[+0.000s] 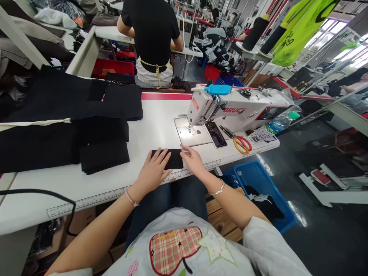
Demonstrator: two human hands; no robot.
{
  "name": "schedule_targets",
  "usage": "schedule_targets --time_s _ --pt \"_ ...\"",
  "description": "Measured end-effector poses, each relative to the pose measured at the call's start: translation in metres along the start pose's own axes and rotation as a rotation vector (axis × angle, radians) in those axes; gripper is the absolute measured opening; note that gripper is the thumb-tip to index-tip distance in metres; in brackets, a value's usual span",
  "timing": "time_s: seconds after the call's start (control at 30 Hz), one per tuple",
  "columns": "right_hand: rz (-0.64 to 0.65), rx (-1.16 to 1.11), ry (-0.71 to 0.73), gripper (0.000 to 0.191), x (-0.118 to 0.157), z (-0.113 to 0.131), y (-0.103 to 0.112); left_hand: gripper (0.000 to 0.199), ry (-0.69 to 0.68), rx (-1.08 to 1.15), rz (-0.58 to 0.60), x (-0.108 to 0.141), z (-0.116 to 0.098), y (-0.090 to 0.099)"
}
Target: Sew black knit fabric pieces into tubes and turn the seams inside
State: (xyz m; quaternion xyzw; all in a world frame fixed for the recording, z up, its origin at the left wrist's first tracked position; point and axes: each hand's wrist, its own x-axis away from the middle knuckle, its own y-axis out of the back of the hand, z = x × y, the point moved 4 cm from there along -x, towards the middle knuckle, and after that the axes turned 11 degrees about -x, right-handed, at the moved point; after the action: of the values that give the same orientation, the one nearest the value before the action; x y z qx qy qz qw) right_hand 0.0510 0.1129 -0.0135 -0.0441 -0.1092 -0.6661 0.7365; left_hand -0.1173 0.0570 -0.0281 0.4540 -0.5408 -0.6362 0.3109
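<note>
"Black fabric (176, 159), a small oblong: how does it lie?"

"Flat on the white table (156, 128), close to the front edge, its long axis running left to right, much like the ruler strip (94, 199)."

"And the hands?"

"Left hand (152, 171) open, palm down, fingers spread over the left end. Right hand (194, 160) has bent fingers touching the right end (whether they pinch it, I cannot tell)."

"So the piece sits between them. Which is nearer the sewing machine (238, 102)?"

"The right. From the fabric, the needle area (189, 129) lies farther from the person and slightly rightward, so the long side, not an end, faces that way."

"Anything by the left hand?"

"Folded black cloth (105, 158), farther left and apart from it."
</note>
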Motion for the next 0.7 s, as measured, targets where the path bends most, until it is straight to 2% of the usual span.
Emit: schedule_targets --time_s 0.13,0.23,0.33,0.43,0.6,0.7 --pt "-0.018 -0.129 -0.173 0.044 -0.004 0.003 -0.004 0.059 0.009 -0.009 0.019 0.010 0.002 0.001" --pt "-0.014 -0.229 -0.270 0.033 -0.004 0.006 -0.012 0.059 0.023 0.005 0.014 0.016 0.004 0.000" --pt "0.022 -0.309 -0.326 0.017 0.000 0.007 -0.026 0.060 0.032 0.052 0.007 0.019 0.006 -0.003" --pt "0.052 -0.369 -0.333 0.016 0.004 0.006 -0.041 0.060 0.063 0.122 -0.014 0.020 0.008 -0.002" --pt "0.054 -0.434 -0.324 0.016 0.008 0.004 -0.060 0.068 0.128 0.351 -0.035 0.028 0.013 0.012" --pt "0.125 -0.446 -0.371 0.014 0.007 0.008 -0.071 0.060 0.302 0.551 -0.155 0.045 0.026 0.029"
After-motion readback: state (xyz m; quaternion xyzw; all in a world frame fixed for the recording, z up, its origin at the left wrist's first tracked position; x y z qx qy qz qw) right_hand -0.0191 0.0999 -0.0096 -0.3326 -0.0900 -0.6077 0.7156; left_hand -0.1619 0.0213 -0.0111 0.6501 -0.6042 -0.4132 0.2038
